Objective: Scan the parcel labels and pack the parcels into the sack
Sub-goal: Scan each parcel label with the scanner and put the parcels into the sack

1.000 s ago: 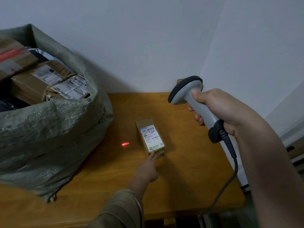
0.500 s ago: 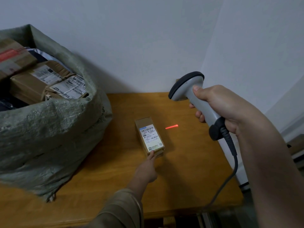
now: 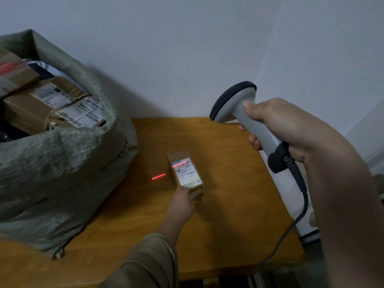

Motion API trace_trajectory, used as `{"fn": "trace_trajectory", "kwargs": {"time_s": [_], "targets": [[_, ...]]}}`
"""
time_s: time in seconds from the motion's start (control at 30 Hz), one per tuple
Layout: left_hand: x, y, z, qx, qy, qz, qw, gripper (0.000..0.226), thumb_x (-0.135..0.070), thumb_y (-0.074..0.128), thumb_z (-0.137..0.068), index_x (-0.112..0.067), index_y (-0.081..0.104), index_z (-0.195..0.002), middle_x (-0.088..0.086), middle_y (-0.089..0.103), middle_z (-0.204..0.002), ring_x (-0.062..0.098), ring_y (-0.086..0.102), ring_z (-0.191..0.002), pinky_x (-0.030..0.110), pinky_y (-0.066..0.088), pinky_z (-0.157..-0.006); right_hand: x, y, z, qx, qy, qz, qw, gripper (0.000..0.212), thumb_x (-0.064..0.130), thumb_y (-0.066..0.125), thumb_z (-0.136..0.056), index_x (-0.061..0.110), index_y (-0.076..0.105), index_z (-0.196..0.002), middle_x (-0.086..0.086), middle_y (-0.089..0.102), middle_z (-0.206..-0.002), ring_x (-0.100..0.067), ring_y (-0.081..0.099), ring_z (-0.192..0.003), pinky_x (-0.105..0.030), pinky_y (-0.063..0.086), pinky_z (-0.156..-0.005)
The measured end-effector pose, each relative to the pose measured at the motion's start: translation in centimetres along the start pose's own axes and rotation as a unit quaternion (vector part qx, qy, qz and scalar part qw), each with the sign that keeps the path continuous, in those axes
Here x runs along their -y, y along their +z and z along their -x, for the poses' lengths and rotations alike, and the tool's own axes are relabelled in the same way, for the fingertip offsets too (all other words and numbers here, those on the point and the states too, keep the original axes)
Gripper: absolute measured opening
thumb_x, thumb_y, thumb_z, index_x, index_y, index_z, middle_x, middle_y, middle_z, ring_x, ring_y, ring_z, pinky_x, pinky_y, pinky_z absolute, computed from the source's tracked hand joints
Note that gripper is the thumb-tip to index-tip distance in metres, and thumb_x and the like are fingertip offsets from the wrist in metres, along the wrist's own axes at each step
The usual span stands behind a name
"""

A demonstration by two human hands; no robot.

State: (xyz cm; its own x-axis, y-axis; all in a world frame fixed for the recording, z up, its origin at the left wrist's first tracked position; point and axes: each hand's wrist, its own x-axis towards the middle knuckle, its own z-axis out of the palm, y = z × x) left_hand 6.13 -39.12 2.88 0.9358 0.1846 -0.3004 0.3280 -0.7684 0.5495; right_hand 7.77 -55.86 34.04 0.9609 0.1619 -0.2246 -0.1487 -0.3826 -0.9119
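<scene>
Right hand (image 3: 291, 129) grips scanner (image 3: 245, 113); left hand (image 3: 180, 204) fingertips steady parcel (image 3: 186, 172) on table (image 3: 239, 204), grip unclear.

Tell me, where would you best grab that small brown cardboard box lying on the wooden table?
Probably across the two long sides of the small brown cardboard box, coming from above at its near end: it lies flat, narrow, label up, and the left hand already touches that end.
</scene>
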Motion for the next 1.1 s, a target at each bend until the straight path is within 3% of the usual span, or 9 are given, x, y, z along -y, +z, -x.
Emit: {"fn": "trace_trajectory", "kwargs": {"time_s": [0.1,0.3,0.43,0.6,0.73,0.83,0.93,1.0,1.1], "targets": [[-0.4,-0.3,-0.9,-0.104,-0.088,0.061,0.989,0.043,-0.018,0.062,-0.09,-0.008,0.043,-0.128,0.009,0.039,-0.132,0.025,0.055,-0.11,0.034,0.05,-0.092,-0.4,-0.2,-0.5,0.003,0.007,0.004,1.0,0.039,0.035,0.05,-0.103,-0.001,0.056,-0.117,-0.008,0.055,-0.076,-0.004,0.053,-0.038,-0.018,0.045,-0.04],[-2.0,-0.3,-3.6,-0.093,-0.229,0.162,0.955,0.089,-0.041,0.075,-0.08,-0.004,0.022,-0.141,0.016,0.027,-0.14,0.036,0.038,-0.127,0.043,0.041,-0.098,-2.2,-1.5,-2.0,0.005,0.013,-0.029,0.999,0.041,0.038,0.049,-0.101,0.001,0.061,-0.113,-0.009,0.061,-0.082,-0.009,0.055,-0.049,-0.02,0.048,-0.046],[-3.0,0.5,-5.7,-0.103,-0.22,0.113,0.963,0.119,-0.06,0.079,-0.067,-0.011,0.008,-0.148,0.014,0.027,-0.138,0.037,0.034,-0.128,0.048,0.037,-0.1,-3.8,-3.3,-3.4,0.002,0.016,-0.044,0.999,0.047,0.045,0.049,-0.099,0.002,0.068,-0.107,-0.016,0.063,-0.076,-0.017,0.057,-0.057,-0.025,0.049,-0.054],[-3.9,2.1,-7.9,-0.054,-0.255,0.1,0.96,0.119,-0.059,0.076,-0.07,-0.03,-0.005,-0.151,0.014,0.021,-0.138,0.039,0.037,-0.124,0.051,0.04,-0.098,-5.6,-5.3,-5.9,0.004,0.045,-0.041,0.998,0.045,0.044,0.049,-0.098,0.004,0.067,-0.109,-0.013,0.062,-0.068,-0.018,0.056,-0.057,-0.027,0.047,-0.056],[-4.7,2.0,-9.1,-0.062,-0.29,0.164,0.941,0.116,-0.051,0.077,-0.073,-0.026,-0.004,-0.152,0.018,0.025,-0.14,0.04,0.035,-0.126,0.049,0.04,-0.099,-6.1,-5.9,-8.8,0.005,0.057,-0.063,0.996,0.044,0.044,0.051,-0.098,0.004,0.068,-0.108,-0.013,0.063,-0.07,-0.019,0.057,-0.059,-0.029,0.048,-0.058],[-5.8,-0.4,-9.5,-0.1,-0.234,0.204,0.945,0.115,-0.049,0.077,-0.071,-0.017,0.003,-0.152,0.019,0.03,-0.144,0.041,0.035,-0.131,0.047,0.035,-0.105,-5.1,-5.3,-11.3,-0.007,0.042,-0.106,0.994,0.039,0.04,0.06,-0.095,0.003,0.068,-0.104,-0.011,0.062,-0.073,-0.015,0.057,-0.056,-0.027,0.048,-0.055],[-7.8,-5.6,-9.6,-0.183,-0.105,0.224,0.951,0.114,-0.04,0.079,-0.068,-0.014,0.008,-0.153,0.012,0.032,-0.15,0.032,0.037,-0.135,0.04,0.036,-0.108,-3.1,-3.0,-13.8,-0.027,0.008,-0.159,0.987,0.028,0.031,0.067,-0.092,0.004,0.066,-0.097,-0.009,0.061,-0.073,-0.011,0.054,-0.049,-0.024,0.046,-0.05],[-9.1,-10.2,-8.7,-0.25,-0.019,0.218,0.943,0.113,-0.039,0.079,-0.066,-0.017,0.01,-0.153,0.006,0.028,-0.151,0.024,0.037,-0.136,0.04,0.04,-0.108,-1.4,-0.6,-14.9,-0.047,-0.015,-0.212,0.976,0.024,0.022,0.068,-0.091,0.001,0.064,-0.103,-0.01,0.064,-0.079,-0.012,0.054,-0.049,-0.029,0.044,-0.052],[-9.8,-17.0,-6.5,-0.331,0.077,0.205,0.918,0.111,-0.042,0.081,-0.066,-0.026,0.012,-0.151,-0.003,0.028,-0.147,0.006,0.033,-0.129,0.028,0.041,-0.104,1.2,3.5,-15.3,-0.074,-0.05,-0.268,0.959,0.029,0.012,0.066,-0.089,-0.001,0.06,-0.115,-0.004,0.061,-0.069,-0.01,0.054,-0.047,-0.029,0.044,-0.052]]}}
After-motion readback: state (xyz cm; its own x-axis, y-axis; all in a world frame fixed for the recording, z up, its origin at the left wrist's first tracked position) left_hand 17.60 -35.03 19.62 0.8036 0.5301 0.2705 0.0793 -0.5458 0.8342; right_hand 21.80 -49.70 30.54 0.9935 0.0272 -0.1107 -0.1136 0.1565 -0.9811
